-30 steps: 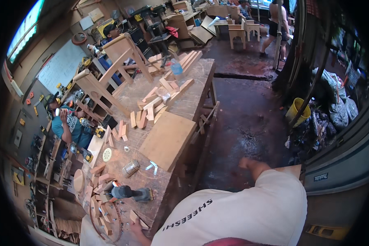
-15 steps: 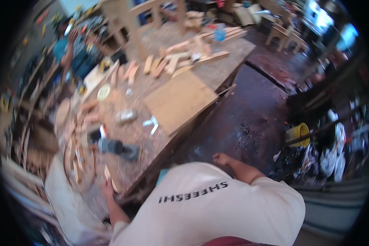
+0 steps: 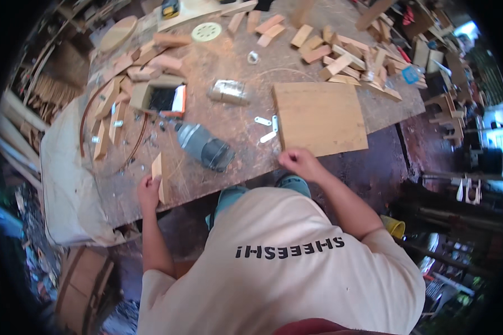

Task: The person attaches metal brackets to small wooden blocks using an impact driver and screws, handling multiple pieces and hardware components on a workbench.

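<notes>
At the table's near edge, my left hand (image 3: 149, 191) is closed on a short strip of wood (image 3: 161, 181) with a slanted end. My right hand (image 3: 298, 162) is curled by the near left corner of a flat wooden board (image 3: 323, 118); what its fingers hold, if anything, is hidden. Small white pieces with rounded ends (image 3: 269, 134) lie just left of the board. Between my hands, further in, rests a grey and black tool-like object (image 3: 204, 146). Behind it are an open cardboard box (image 3: 142, 99) and a clear plastic container (image 3: 229, 92) on its side.
Loose wood blocks lie at the back right (image 3: 341, 64) and the left (image 3: 117, 109) of the worktable (image 3: 235, 162). A pale disc with holes (image 3: 206, 32) and a tape roll (image 3: 253, 57) sit further back. A white cloth-like cover (image 3: 67, 178) hangs at the left edge.
My view has swung toward the right, centring the table. My right hand has come from over the floor to the board's near corner. My left hand still holds the wood strip.
</notes>
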Demonstrator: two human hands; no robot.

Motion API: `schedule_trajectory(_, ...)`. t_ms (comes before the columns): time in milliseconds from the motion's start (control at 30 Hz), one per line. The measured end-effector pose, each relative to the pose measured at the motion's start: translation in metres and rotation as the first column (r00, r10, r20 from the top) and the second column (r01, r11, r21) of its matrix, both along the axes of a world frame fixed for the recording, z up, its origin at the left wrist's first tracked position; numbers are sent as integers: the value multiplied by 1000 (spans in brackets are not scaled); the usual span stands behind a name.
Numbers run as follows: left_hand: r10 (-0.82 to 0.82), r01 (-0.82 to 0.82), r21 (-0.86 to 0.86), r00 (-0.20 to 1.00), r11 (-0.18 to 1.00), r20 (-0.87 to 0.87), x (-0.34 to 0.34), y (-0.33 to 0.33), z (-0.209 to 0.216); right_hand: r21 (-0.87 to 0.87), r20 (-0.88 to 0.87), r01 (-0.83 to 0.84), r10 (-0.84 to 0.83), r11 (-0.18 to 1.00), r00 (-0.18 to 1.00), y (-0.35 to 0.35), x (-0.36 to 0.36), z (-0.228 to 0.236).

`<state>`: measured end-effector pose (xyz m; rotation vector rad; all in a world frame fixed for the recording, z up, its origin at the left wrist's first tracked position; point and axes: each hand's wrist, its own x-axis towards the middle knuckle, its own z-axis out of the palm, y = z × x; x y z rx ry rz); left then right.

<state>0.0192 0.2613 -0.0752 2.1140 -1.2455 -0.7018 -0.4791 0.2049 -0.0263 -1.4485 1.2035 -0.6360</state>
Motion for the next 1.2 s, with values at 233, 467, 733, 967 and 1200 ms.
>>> schedule_trajectory(233, 221, -84, -331, 889, 940, 401, -74, 16, 47, -421, -549, -462, 186, 780, 815, -126, 44, -14)
schedule_trajectory(467, -32, 20, -271, 999, 962, -40, -236, 64, 58, -301, -640, -517, 232, 802, 732, -152, 54, -41)
schedule_trajectory(733, -103, 56, -177, 957, 983, -271, -330, 65, 54, -271, -694, -689, 359, 672, 624, -154, 55, -32)
schedule_trajectory(967, -147, -15, -328, 874, 945, -463, -363, -2, 75, -74, 266, -428, 432, 901, 862, -103, -2, 19)
schedule_trajectory(1200, -232, 120, -210, 701, 970, -674, -390, -41, 137, -94, 455, -262, 276, 960, 847, -69, -48, 87)
